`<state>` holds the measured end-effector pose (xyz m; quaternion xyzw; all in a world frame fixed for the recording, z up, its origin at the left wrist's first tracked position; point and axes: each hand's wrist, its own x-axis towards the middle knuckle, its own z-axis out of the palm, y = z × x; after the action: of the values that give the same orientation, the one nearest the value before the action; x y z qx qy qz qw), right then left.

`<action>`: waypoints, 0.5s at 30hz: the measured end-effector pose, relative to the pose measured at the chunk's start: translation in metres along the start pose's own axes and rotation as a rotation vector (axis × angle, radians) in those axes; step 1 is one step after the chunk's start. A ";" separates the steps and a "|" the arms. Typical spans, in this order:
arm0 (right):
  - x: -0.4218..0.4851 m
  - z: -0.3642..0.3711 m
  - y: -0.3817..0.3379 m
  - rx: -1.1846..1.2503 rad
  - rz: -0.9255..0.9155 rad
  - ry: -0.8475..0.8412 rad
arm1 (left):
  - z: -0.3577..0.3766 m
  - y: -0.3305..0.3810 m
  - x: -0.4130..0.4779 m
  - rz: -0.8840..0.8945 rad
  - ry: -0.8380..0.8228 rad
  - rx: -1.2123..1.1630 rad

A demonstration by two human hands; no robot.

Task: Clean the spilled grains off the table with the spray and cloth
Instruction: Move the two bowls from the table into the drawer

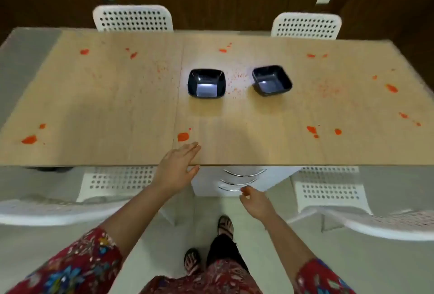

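Head view, wooden table (pixel 117 96) dotted with orange grains (pixel 183 137) edge to edge, two black bowls (pixel 206 83) mid-table with bare wood around, left hand (pixel 178 167) flat-fingered over the near edge holding nothing, right hand (pixel 254 202) below it, loosely curled (grasp unclear), white chairs (pixel 112 181) flanking

Orange grains (pixel 183 137) lie in scattered patches across the wooden table (pixel 117 106). Mid-frame sit the left black bowl (pixel 206 83) and the right black bowl (pixel 272 80), apart. At lower centre, the left hand (pixel 178 164) lies flat over the near edge. The right hand (pixel 254 202) hangs below it, fingers curled.
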<state>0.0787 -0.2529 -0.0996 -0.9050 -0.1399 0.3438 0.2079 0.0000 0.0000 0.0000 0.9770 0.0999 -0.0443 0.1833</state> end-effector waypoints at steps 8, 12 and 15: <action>0.082 0.046 0.015 -0.387 0.021 -0.207 | 0.047 -0.018 0.018 0.097 0.063 0.229; 0.104 0.053 0.023 -0.399 0.029 -0.246 | 0.054 -0.018 0.018 0.108 0.142 0.216; 0.104 0.063 0.028 -0.390 0.050 -0.192 | 0.057 -0.016 0.015 0.114 0.198 0.225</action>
<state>0.1143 -0.2180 -0.2145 -0.8942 -0.2006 0.4000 0.0061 0.0083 -0.0035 -0.0608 0.9950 0.0562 0.0518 0.0640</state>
